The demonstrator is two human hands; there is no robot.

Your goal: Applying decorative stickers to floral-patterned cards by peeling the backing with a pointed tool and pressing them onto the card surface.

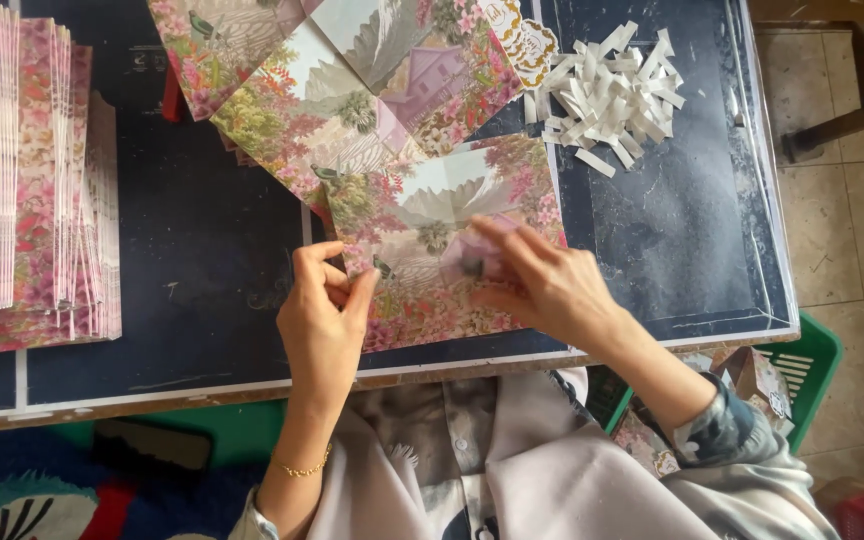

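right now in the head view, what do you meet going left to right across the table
stack of floral cards → left hand → floral card being folded → right hand → pile of white paper strips → green basket

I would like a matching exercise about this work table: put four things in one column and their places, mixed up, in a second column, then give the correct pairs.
Things:
1. pile of white paper strips
2. stack of floral cards
3. green basket
4. floral card under both hands

Places:
A. left side of the table
B. below the table edge, right
C. table's front edge, middle
D. far right part of the table

Pairs: 1-D, 2-A, 3-B, 4-C
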